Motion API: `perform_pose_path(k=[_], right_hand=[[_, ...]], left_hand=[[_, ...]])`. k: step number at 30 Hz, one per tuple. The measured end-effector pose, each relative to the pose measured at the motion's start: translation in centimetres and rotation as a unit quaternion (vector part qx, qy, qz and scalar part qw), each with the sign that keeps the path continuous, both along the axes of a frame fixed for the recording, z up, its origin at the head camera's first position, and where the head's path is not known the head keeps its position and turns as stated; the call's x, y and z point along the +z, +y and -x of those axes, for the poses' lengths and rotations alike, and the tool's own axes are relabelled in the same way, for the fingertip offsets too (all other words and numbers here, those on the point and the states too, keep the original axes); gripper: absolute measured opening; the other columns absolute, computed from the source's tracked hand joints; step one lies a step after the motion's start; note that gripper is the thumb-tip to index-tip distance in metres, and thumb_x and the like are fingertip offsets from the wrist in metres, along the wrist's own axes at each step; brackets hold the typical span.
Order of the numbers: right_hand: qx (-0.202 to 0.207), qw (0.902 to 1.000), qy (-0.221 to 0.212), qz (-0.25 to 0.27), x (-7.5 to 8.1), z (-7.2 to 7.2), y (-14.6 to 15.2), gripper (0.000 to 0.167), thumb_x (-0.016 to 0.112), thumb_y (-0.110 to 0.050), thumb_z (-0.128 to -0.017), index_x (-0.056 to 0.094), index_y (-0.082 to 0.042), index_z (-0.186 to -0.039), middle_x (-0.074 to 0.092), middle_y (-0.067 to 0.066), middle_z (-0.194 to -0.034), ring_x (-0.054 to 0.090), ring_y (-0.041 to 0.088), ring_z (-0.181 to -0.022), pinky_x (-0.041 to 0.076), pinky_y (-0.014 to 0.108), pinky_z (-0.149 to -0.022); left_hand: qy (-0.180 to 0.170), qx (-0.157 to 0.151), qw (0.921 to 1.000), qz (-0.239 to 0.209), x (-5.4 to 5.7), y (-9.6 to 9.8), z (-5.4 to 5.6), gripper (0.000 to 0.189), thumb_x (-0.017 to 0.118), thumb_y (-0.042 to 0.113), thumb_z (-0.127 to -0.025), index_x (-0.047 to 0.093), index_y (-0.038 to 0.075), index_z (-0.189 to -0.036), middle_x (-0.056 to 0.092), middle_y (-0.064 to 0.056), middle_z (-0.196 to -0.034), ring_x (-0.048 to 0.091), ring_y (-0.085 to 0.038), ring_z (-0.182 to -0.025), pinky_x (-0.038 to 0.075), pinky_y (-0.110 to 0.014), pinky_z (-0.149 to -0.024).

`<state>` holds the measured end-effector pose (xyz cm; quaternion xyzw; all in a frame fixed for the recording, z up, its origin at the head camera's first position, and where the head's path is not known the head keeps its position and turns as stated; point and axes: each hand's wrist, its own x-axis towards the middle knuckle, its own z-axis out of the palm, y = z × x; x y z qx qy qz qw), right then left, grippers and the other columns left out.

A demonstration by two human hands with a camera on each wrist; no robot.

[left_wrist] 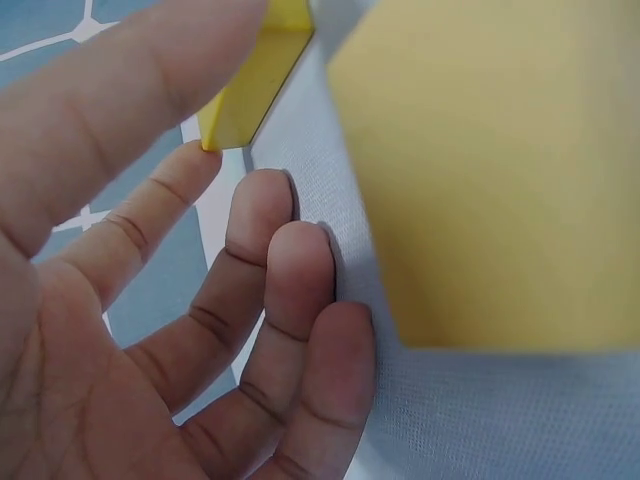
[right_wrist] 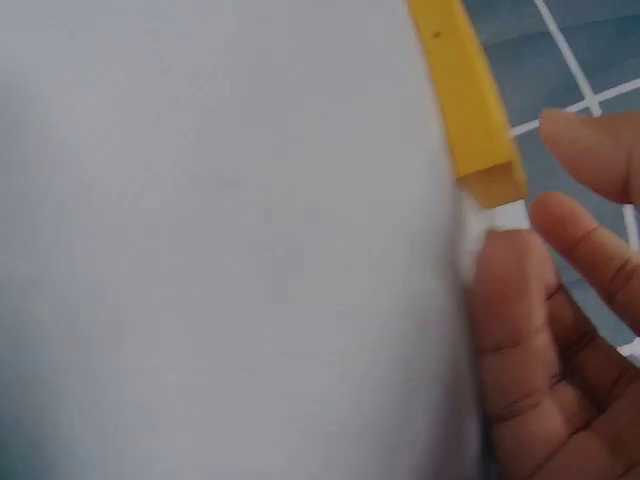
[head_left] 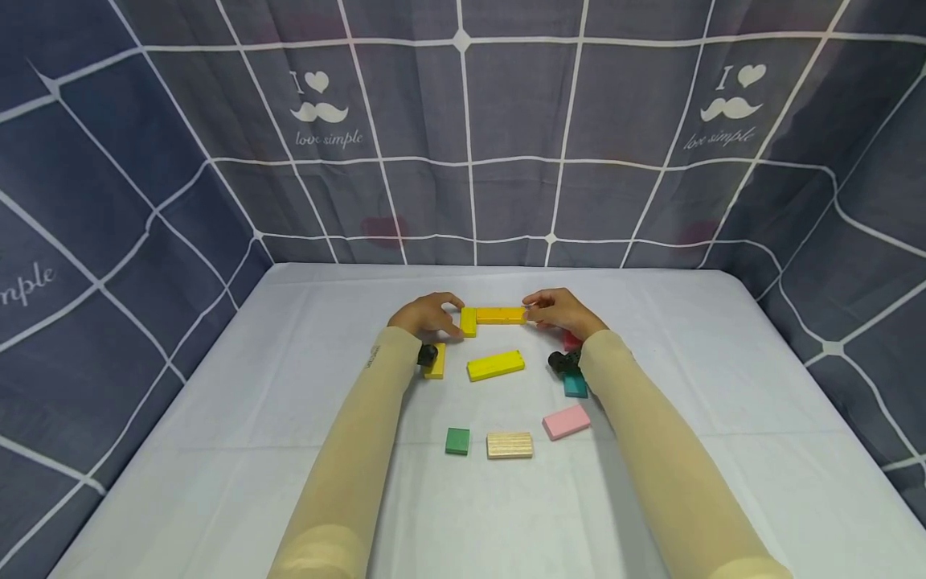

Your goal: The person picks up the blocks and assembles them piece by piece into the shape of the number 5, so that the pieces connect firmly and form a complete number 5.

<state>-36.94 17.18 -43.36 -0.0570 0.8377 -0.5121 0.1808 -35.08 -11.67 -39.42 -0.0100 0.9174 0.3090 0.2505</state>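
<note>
A yellow block [head_left: 469, 322] stands crosswise against the left end of a longer yellow block [head_left: 501, 316], near the table's far side. My left hand [head_left: 427, 314] pinches the crosswise block between thumb and index finger; in the left wrist view the index fingertip meets a corner of this yellow block [left_wrist: 262, 90], and the other fingers are loosely bent. At the longer block's right end is my right hand [head_left: 563, 310]. Its thumb and fingers are apart, just off the end of the yellow block [right_wrist: 465, 100] in the right wrist view, holding nothing.
Nearer me lie a slanted yellow block [head_left: 495, 366], a green block [head_left: 457, 441], a beige ridged block [head_left: 510, 445] and a pink block [head_left: 567, 422]. Another yellow block [head_left: 436, 366] is by my left wrist; a teal block [head_left: 575, 384] and a red block [head_left: 571, 341] are partly hidden by my right.
</note>
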Motion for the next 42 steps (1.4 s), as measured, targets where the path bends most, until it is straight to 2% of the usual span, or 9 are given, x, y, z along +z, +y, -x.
perform_pose_path(k=[3,7,11,13,18,26,31,35,42], right_hand=[[0.012,0.9999,0.001,0.001,0.6,0.0,0.1,0.047,0.069,-0.016,-0.106,0.06,0.003,-0.148,0.064,0.017,-0.127,0.064,0.019,-0.093,0.058,0.023,-0.085],[0.007,0.9987,-0.004,0.05,0.9,0.2,0.3,0.045,0.063,-0.013,-0.109,0.058,0.004,-0.15,0.061,0.024,-0.14,0.064,0.023,-0.103,0.058,0.024,-0.089],[0.001,0.9958,0.013,0.091,1.3,0.1,0.7,0.046,0.06,-0.012,-0.11,0.055,0.006,-0.151,0.056,0.027,-0.149,0.06,0.03,-0.115,0.058,0.031,-0.096],[-0.004,0.9955,0.028,0.091,1.4,0.1,0.9,0.046,0.06,-0.014,-0.111,0.055,0.006,-0.152,0.056,0.026,-0.151,0.06,0.034,-0.12,0.056,0.035,-0.1],[-0.031,0.995,0.052,0.08,1.4,0.0,1.8,0.044,0.063,-0.017,-0.11,0.059,0.004,-0.149,0.059,0.024,-0.15,0.059,0.033,-0.125,0.053,0.036,-0.103],[-0.058,0.9954,0.069,0.031,1.6,-0.4,4.3,0.04,0.064,-0.018,-0.11,0.063,0.0,-0.146,0.061,0.018,-0.14,0.057,0.034,-0.117,0.054,0.026,-0.089],[-0.051,0.9957,0.074,0.025,1.4,-0.6,6.2,0.04,0.064,-0.012,-0.109,0.061,0.005,-0.146,0.064,0.014,-0.128,0.059,0.023,-0.107,0.053,0.022,-0.085],[-0.045,0.9967,0.061,0.03,0.9,-0.5,7.8,0.042,0.064,-0.008,-0.108,0.058,0.008,-0.147,0.065,0.008,-0.12,0.058,0.016,-0.099,0.053,0.023,-0.078],[-0.035,0.9989,0.01,-0.03,0.8,-0.7,9.5,0.05,0.067,-0.014,-0.106,0.055,0.002,-0.152,0.059,0.01,-0.119,0.053,0.022,-0.094,0.048,0.027,-0.082]], left_hand=[[0.0,0.003,1.0,-0.005,0.0,-0.1,0.0,0.07,0.088,0.019,-0.09,0.059,0.027,-0.153,0.042,-0.008,-0.169,0.048,-0.032,-0.13,0.04,-0.052,-0.118],[-0.001,0.009,0.9999,-0.014,-0.1,-0.2,0.0,0.07,0.089,0.018,-0.09,0.059,0.027,-0.153,0.045,-0.009,-0.166,0.049,-0.031,-0.128,0.042,-0.051,-0.116],[0.001,0.003,0.9999,-0.013,0.0,-0.2,0.0,0.071,0.088,0.017,-0.091,0.057,0.026,-0.155,0.048,-0.01,-0.163,0.05,-0.031,-0.129,0.042,-0.051,-0.116],[0.002,-0.002,0.9999,-0.01,0.1,-0.3,-0.1,0.071,0.087,0.017,-0.092,0.056,0.026,-0.155,0.051,-0.01,-0.161,0.05,-0.031,-0.13,0.042,-0.051,-0.117],[0.001,0.0,0.9999,-0.015,0.1,-0.3,-0.3,0.071,0.087,0.017,-0.092,0.056,0.026,-0.155,0.054,-0.011,-0.158,0.051,-0.031,-0.13,0.042,-0.051,-0.116],[-0.007,0.012,0.9995,-0.029,0.0,-0.2,-0.4,0.07,0.086,0.015,-0.094,0.057,0.026,-0.156,0.051,-0.011,-0.161,0.05,-0.031,-0.129,0.042,-0.051,-0.117],[-0.006,0.004,0.9997,-0.022,-0.1,-0.1,-0.3,0.069,0.085,0.017,-0.094,0.056,0.026,-0.156,0.05,-0.01,-0.162,0.05,-0.032,-0.131,0.04,-0.053,-0.118],[-0.012,0.01,0.9993,-0.035,-0.2,-0.1,-0.4,0.069,0.085,0.015,-0.094,0.057,0.025,-0.155,0.05,-0.01,-0.162,0.05,-0.031,-0.13,0.042,-0.05,-0.117],[-0.015,0.02,0.9982,-0.054,-0.3,-0.2,-0.5,0.069,0.085,0.01,-0.093,0.057,0.023,-0.155,0.048,-0.012,-0.162,0.051,-0.03,-0.125,0.049,-0.045,-0.111]])
